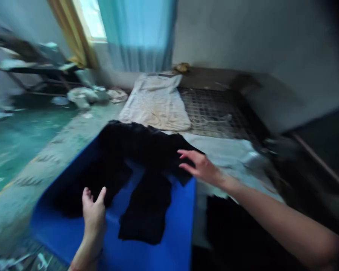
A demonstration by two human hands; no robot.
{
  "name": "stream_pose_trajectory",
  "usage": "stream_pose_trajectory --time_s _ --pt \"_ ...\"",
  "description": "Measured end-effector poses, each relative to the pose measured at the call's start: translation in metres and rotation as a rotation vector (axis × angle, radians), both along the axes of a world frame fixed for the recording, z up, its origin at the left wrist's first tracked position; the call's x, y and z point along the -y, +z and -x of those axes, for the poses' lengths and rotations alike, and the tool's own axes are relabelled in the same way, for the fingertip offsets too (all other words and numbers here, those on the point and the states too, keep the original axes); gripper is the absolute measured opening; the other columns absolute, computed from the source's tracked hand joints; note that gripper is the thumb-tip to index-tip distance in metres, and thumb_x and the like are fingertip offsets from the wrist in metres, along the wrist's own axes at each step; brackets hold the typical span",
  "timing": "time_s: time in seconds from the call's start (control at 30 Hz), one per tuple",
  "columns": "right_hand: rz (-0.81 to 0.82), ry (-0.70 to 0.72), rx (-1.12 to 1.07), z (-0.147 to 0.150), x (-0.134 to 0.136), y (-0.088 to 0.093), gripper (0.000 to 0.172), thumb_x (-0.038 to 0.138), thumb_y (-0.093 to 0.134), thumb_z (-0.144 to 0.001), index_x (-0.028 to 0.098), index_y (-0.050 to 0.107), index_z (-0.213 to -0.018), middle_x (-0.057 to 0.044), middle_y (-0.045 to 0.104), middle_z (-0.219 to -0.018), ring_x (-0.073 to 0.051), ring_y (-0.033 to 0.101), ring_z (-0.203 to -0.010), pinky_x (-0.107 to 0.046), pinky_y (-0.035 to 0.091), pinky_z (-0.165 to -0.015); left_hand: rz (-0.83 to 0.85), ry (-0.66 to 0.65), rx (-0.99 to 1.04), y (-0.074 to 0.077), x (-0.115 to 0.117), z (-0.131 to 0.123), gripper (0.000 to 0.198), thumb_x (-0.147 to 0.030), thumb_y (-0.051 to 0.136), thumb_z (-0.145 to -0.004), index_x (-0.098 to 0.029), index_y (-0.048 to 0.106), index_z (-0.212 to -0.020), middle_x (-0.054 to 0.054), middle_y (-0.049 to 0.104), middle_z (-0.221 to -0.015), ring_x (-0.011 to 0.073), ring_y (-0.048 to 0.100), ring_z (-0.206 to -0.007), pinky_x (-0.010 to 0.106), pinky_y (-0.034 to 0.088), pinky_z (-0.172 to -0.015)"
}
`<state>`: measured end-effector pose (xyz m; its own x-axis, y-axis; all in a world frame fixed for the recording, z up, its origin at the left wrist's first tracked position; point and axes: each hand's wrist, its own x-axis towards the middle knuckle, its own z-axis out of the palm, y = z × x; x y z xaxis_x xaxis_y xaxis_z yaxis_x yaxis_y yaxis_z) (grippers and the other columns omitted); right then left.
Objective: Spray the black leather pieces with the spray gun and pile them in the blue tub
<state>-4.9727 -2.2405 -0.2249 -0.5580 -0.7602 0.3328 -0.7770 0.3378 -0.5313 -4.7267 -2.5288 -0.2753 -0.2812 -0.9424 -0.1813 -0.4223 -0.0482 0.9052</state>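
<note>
Black cloth pieces (148, 207) lie in a large blue tub (180, 226), some draped over its far rim. Over the tub's near left part, my left hand (93, 212) is open, thumb and fingers apart, with nothing in it. My right hand (197, 163) hovers at the tub's right rim by the draped black cloth, its thumb and fingers spread. No cloth shows between those fingers; whether they touch the fabric beneath I cannot tell. More black material (243, 233) lies outside the tub, under my right forearm.
Beyond the tub, a whitish sheet (156, 101) lies beside a dark metal grating (211, 109). Pale sheeting (226, 150) covers the floor at right. A blue curtain (138, 34) hangs at the back. A cluttered table (36, 69) stands far left; scraps litter the floor.
</note>
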Motion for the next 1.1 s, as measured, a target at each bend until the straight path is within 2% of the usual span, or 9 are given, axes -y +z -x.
stream_pose_trajectory --time_s 0.03,0.1,0.2,0.3,0.37,0.47,0.67,0.87,1.1 --pt "-0.011 -0.19 0.015 0.007 -0.053 0.006 0.041 0.03 0.06 -0.085 0.021 0.056 -0.124 -0.007 0.069 -0.098 -0.022 0.065 -0.091 -0.038 0.051 -0.087 -0.006 -0.088 -0.011 0.018 -0.028 0.011 0.073 -0.046 0.064 -0.076 -0.019 0.038 -0.138 0.014 0.04 -0.145 0.029 0.036 -0.136 0.045 0.03 -0.113" --pt "-0.055 -0.551 0.064 0.008 -0.156 0.011 0.034 0.033 0.06 -0.084 0.019 0.061 -0.115 -0.006 0.07 -0.089 -0.021 0.066 -0.081 -0.035 0.053 -0.079 0.027 -0.44 -0.034 0.048 -0.088 0.034 0.057 -0.047 0.063 -0.076 -0.023 0.053 -0.127 0.008 0.054 -0.133 0.0268 0.048 -0.127 0.045 0.034 -0.111" --pt "-0.197 -0.886 0.177 -0.022 -0.281 0.003 0.028 0.033 0.059 -0.082 0.017 0.067 -0.104 -0.006 0.071 -0.081 -0.02 0.066 -0.072 -0.032 0.053 -0.07 0.114 -1.027 -0.107 0.065 -0.182 0.065 0.036 -0.04 0.057 -0.081 -0.023 0.063 -0.112 0.007 0.062 -0.121 0.0229 0.057 -0.115 0.038 0.043 -0.104" --pt "-0.389 -0.829 0.342 -0.059 -0.346 -0.024 0.018 0.025 0.058 -0.082 0.019 0.071 -0.093 -0.006 0.072 -0.087 -0.021 0.067 -0.08 -0.032 0.051 -0.076 0.173 -1.567 0.024 0.05 -0.271 0.094 0.028 -0.023 0.05 -0.082 -0.022 0.066 -0.105 0.008 0.065 -0.115 0.0206 0.061 -0.107 0.034 0.048 -0.094" --pt "-0.46 -0.701 0.419 -0.078 -0.363 -0.046 0.016 0.019 0.057 -0.081 0.02 0.072 -0.086 -0.006 0.072 -0.091 -0.02 0.066 -0.085 -0.032 0.049 -0.081 0.259 -1.776 0.258 0.03 -0.323 0.115 0.029 -0.014 0.049 -0.08 -0.02 0.068 -0.101 0.009 0.069 -0.105 0.0216 0.064 -0.099 0.034 0.049 -0.09" --pt "-0.5 -0.613 0.503 -0.103 -0.373 -0.078 0.013 0.015 0.06 -0.081 0.02 0.071 -0.083 -0.004 0.069 -0.087 -0.018 0.064 -0.082 -0.029 0.048 -0.078 0.43 -1.783 0.504 -0.004 -0.389 0.143 0.023 -0.012 0.053 -0.08 -0.017 0.067 -0.097 0.01 0.07 -0.097 0.0227 0.065 -0.093 0.033 0.048 -0.085" --pt "-0.474 -0.705 0.415 -0.141 -0.4 -0.134 0.025 0.016 0.076 -0.071 0.02 0.067 -0.094 -0.006 0.064 -0.096 -0.022 0.059 -0.091 -0.033 0.049 -0.081 0.576 -1.805 0.39 -0.063 -0.465 0.145 0.015 -0.018 0.058 -0.082 -0.02 0.065 -0.095 0.004 0.065 -0.095 0.0185 0.06 -0.089 0.029 0.047 -0.081" --pt "-0.215 -0.675 0.277 -0.159 -0.418 -0.168 0.014 0.011 0.062 -0.084 0.02 0.063 -0.095 -0.005 0.063 -0.086 -0.021 0.058 -0.085 -0.035 0.05 -0.079 0.84 -1.763 0.319 -0.093 -0.462 0.119 0.018 -0.024 0.061 -0.082 -0.021 0.062 -0.1 0.006 0.06 -0.098 0.0221 0.053 -0.091 0.035 0.043 -0.08" --pt "-0.078 -0.672 0.434 -0.185 -0.421 -0.166 0.016 0.009 0.048 -0.088 0.021 0.057 -0.092 -0.004 0.059 -0.089 -0.016 0.06 -0.077 -0.028 0.051 -0.069 0.861 -1.711 0.425 -0.096 -0.451 0.118 0.012 -0.032 0.058 -0.084 -0.022 0.065 -0.083 0.005 0.06 -0.088 0.024 0.052 -0.089 0.037 0.039 -0.077"
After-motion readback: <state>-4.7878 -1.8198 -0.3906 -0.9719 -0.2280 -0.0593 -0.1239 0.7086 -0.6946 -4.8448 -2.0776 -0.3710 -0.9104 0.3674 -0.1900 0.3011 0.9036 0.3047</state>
